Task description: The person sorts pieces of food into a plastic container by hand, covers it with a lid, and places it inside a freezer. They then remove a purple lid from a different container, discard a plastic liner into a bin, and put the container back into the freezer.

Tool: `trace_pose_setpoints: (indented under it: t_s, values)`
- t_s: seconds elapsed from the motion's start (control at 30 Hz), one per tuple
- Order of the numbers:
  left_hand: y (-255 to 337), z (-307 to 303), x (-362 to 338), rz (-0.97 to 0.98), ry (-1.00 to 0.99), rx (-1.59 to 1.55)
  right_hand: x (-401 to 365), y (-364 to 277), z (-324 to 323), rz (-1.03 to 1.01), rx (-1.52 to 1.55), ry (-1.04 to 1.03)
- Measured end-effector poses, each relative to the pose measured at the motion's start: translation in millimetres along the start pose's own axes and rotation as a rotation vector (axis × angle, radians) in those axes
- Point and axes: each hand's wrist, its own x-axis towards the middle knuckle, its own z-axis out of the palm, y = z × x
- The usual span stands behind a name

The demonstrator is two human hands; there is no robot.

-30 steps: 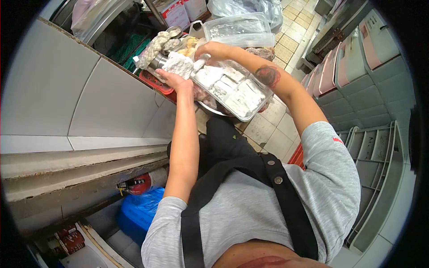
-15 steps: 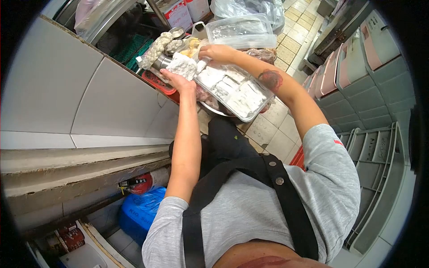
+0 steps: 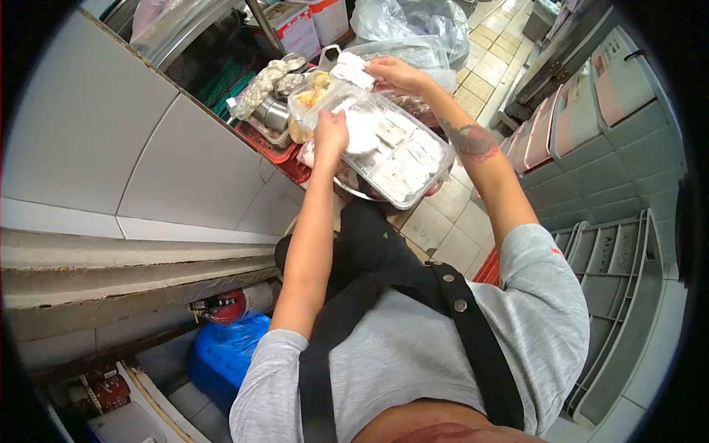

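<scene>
A clear plastic container (image 3: 402, 199) holds several white, powdery-looking slabs (image 3: 410, 166). Over its left end, my left hand (image 3: 330, 138) has its fingers closed at the edge of a rounded white slab (image 3: 361, 134). Beyond the container's far edge, my right hand (image 3: 397, 74) pinches a crumpled-looking white piece (image 3: 351, 71) between thumb and fingers. What the white pieces are made of does not show. Bags of food and a metal bowl rim lie underneath the container.
To the left are a steel pot (image 3: 272, 114), a bag of pale round pieces (image 3: 260, 90), yellow food in plastic (image 3: 314, 94) and a red tray (image 3: 277, 144). A clear lid (image 3: 413, 55) lies behind. Drawers (image 3: 620, 74) line the right; a tiled wall (image 3: 177, 170) stands left.
My left hand has moved right with its white slab, from beside the container to over it. My right hand has risen out of the container with a white piece and moved away from me.
</scene>
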Motion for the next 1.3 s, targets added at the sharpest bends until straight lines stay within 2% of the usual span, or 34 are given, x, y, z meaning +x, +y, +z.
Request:
trace_pose_setpoints:
  t_s: [0.13,0.23,0.27,0.37,0.4,0.5,0.63,0.67,0.77,0.8,0.87,1.3]
  values:
    - [23.4,-6.8,-18.5,0.057,-0.162,0.302,-38.8,-17.5,26.4,-0.017,0.18,-0.04]
    - [27.3,-15.7,-14.3,0.209,-0.028,0.172,-41.4,-9.6,35.2,-0.017,0.177,-0.098]
    - [31.3,-15.8,-10.9,0.176,0.059,0.081,-41.0,-3.9,37.0,-0.06,0.154,-0.111]
    - [38.3,-10.1,-4.9,-0.049,-0.122,-1.143,-47.8,-3.4,61.2,-0.087,0.128,-0.059]
    - [40.2,-7.5,-5.1,-0.017,-0.129,-1.246,-47.6,-1.0,67.4,-0.125,0.101,-0.067]
    - [25.0,2.8,0.4,0.065,0.001,-1.07,-48.3,-2.3,76.3,-0.12,-0.173,0.033]
    - [27.3,16.0,-9.3,0.258,0.131,-0.934,-43.2,-7.5,83.8,-0.278,-0.381,0.272]
    - [32.5,21.8,-12.8,0.275,0.216,-0.918,-41.0,-7.1,88.7,-0.348,-0.457,0.332]
    - [35.1,25.1,-11.6,0.148,0.323,-0.7,-38.5,-5.2,104.8,-0.503,-0.592,0.498]
    - [38.0,26.8,-9.8,0.208,0.362,-0.751,-41.3,-5.8,111.5,-0.52,-0.576,0.542]
    - [31.9,32.7,-1.1,0.189,0.357,-0.757,-43.8,-6.9,115.8,-0.531,-0.568,0.616]
    - [18.3,43.8,6.6,0.09,0.307,-0.674,-36.1,3.5,107.5,-0.492,-0.62,0.616]
